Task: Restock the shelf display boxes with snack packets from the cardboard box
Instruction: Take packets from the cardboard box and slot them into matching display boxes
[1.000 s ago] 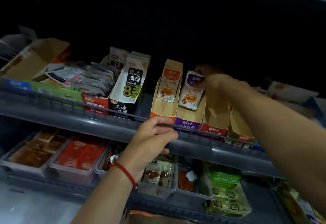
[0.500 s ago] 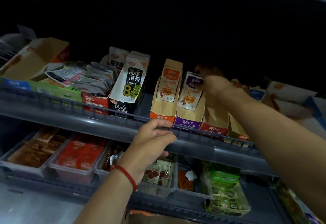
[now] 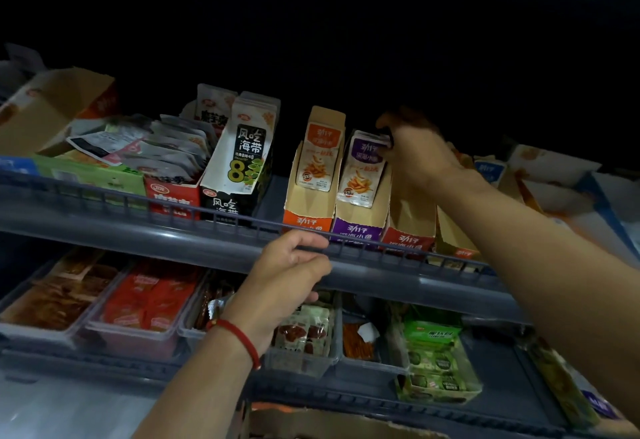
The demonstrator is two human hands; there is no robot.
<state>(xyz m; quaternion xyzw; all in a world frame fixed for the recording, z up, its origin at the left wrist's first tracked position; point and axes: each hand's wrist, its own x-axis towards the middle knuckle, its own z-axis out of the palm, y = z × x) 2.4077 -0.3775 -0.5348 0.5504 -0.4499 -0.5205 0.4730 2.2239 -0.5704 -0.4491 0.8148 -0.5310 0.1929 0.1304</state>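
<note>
Shelving of grey plastic fills a dark room. My left hand (image 3: 291, 265) grips the upper shelf rail (image 3: 207, 217); above that rail my right hand (image 3: 415, 151) pinches the purple packets (image 3: 363, 168).

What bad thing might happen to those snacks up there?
The right hand pinches the tops of the purple-labelled snack packets standing in the purple-fronted cardboard display box; a hard push might tip that box backward. The packets could also bend, or knock the neighbouring orange-fronted cardboard display box.

Purple-topped snack packets (image 3: 362, 170) lean upright in the purple display box (image 3: 358, 227), seemingly several deep.
</note>
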